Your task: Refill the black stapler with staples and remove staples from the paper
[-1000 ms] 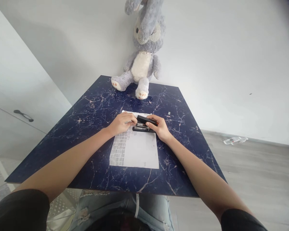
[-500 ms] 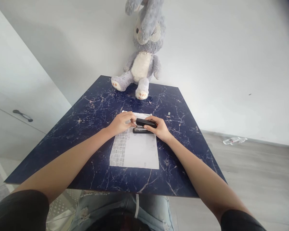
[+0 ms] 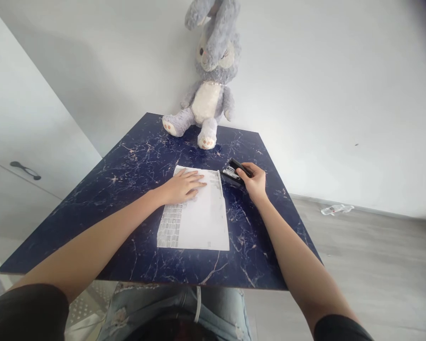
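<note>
White printed paper lies on the dark blue marbled table, with a dense grey pattern down its left side. My left hand rests flat on the upper left of the paper, fingers stretched out and holding nothing. Just off the paper's upper right edge, my right hand grips a black stapler. The stapler's jaws are apart, and metal parts show between them. My palm and fingers hide its rear end.
A grey and white plush rabbit sits at the table's far side against the wall. On the left stands a white cabinet with a dark handle. A clear plastic bottle lies on the floor to the right.
My right hand has carried the stapler rightward and slightly away, off the paper. My left hand has left the stapler's front and now lies spread on the paper.
</note>
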Demonstrator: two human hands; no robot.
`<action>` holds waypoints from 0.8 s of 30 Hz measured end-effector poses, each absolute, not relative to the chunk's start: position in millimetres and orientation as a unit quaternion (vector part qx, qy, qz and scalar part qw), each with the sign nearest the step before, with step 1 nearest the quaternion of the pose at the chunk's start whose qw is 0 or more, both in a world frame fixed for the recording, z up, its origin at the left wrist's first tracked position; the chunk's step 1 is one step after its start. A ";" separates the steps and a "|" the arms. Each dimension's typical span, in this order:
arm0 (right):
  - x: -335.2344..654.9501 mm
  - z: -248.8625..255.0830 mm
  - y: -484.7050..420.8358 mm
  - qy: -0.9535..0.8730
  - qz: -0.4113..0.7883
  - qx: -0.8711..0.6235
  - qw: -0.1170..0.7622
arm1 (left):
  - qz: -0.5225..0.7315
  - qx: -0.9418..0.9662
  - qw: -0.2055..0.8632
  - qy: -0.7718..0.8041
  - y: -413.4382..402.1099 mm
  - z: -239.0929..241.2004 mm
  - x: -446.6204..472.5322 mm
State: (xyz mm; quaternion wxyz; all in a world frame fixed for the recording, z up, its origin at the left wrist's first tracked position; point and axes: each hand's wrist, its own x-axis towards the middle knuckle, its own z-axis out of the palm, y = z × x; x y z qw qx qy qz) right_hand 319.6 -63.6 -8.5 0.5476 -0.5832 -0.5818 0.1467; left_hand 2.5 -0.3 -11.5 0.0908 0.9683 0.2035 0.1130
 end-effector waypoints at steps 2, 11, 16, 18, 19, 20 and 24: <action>317.7 -8.0 -64.6 -0.613 0.130 -0.586 0.513 | 0.146 0.965 0.069 0.207 -3.2 -6.9 3.6; 303.0 -7.7 -68.3 -0.704 0.112 -0.560 0.422 | 0.067 0.981 0.114 0.143 -7.9 -9.6 6.0; 296.1 -6.2 -67.2 -0.753 0.073 -0.528 0.385 | 0.041 0.971 0.130 0.195 -9.1 -9.2 4.8; 290.7 -5.2 -68.2 -0.765 0.035 -0.541 0.348 | 0.050 0.968 0.125 0.210 -9.9 -8.7 5.2; 287.9 -4.8 -69.1 -0.767 0.025 -0.546 0.337 | 0.056 0.969 0.122 0.208 -10.3 -8.8 5.5; 285.2 -4.4 -70.2 -0.768 0.024 -0.546 0.333 | 0.063 0.970 0.120 0.203 -10.7 -9.2 5.8; 277.6 -3.6 -75.2 -0.786 0.036 -0.522 0.328 | 0.081 0.974 0.113 0.176 -11.2 -10.1 5.8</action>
